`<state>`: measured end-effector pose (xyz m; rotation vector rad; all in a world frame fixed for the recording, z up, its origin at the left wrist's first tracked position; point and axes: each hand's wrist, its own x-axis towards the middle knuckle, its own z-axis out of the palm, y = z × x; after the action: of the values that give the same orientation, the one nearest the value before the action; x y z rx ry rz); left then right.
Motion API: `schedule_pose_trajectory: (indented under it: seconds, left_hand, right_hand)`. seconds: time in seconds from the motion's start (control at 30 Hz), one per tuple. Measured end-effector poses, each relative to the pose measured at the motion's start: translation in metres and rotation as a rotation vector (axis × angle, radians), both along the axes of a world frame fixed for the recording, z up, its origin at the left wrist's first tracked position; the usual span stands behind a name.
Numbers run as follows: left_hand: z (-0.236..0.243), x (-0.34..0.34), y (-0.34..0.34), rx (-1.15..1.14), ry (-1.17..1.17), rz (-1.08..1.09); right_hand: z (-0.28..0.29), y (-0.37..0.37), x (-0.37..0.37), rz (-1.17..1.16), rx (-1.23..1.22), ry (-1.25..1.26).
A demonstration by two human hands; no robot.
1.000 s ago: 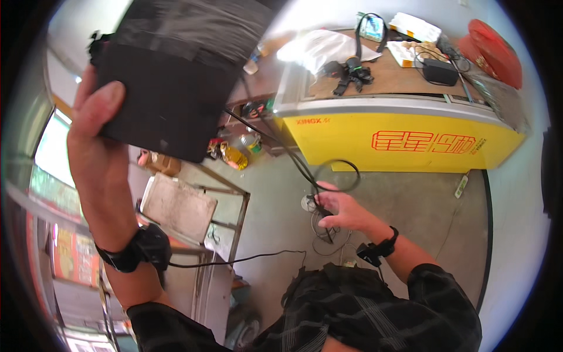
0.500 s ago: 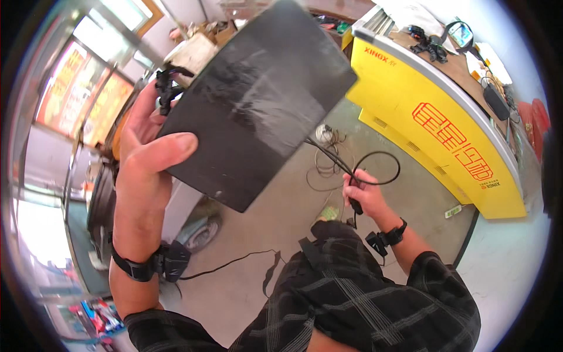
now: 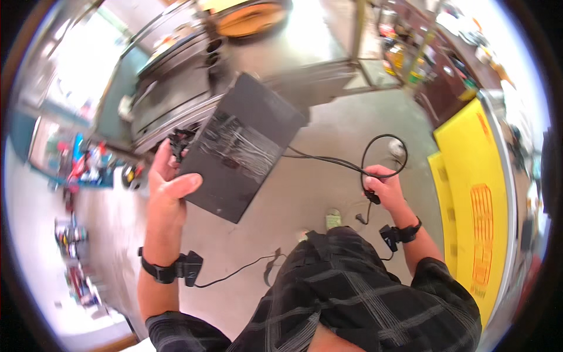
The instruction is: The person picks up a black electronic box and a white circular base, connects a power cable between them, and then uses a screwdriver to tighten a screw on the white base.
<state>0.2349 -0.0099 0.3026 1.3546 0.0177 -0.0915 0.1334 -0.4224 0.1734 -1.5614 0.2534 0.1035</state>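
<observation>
A flat black rectangular panel (image 3: 243,155) with a scuffed or film-covered patch is tilted up in front of me. My left hand (image 3: 167,188) grips its lower left edge, thumb on the face and fingers behind. A tangled black bundle (image 3: 183,141) shows beside those fingers; what it is cannot be made out. Two black cables (image 3: 325,158) run from behind the panel to my right hand (image 3: 384,185), which is closed round them. One cable loops above this hand, and a dark piece with a plug end (image 3: 362,219) hangs below it.
A yellow-fronted counter (image 3: 472,193) stands on the right. Ahead is a metal worktable (image 3: 305,44) with an orange round item (image 3: 252,20). Brown cabinets (image 3: 440,82) and bottles are at the far right. Shelves with goods (image 3: 88,158) stand to the left.
I have turned left, so the yellow counter has slid to the right edge and the metal table has come into view. The panel sits lower and farther from me. Both hands keep their hold.
</observation>
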Motion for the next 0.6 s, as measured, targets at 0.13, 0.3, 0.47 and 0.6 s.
schedule_pose_trajectory:
  seconds: [0.13,0.3,0.47,0.6]
  left_hand:
    - [-0.030,-0.009,-0.022,-0.014,0.078,-0.124]
    - [-0.040,-0.013,-0.043,0.040,0.132,-0.243]
    - [-0.051,-0.025,-0.028,0.055,0.133,-0.278]
    - [-0.041,-0.033,0.006,0.093,0.134,-0.218]
  right_hand:
    - [0.014,-0.034,-0.021,-0.006,-0.072,0.067]
    - [0.008,-0.055,-0.042,0.003,-0.260,0.064]
    - [0.009,-0.045,-0.039,0.073,-0.380,0.089]
    - [0.001,-0.028,-0.002,0.129,-0.408,-0.031]
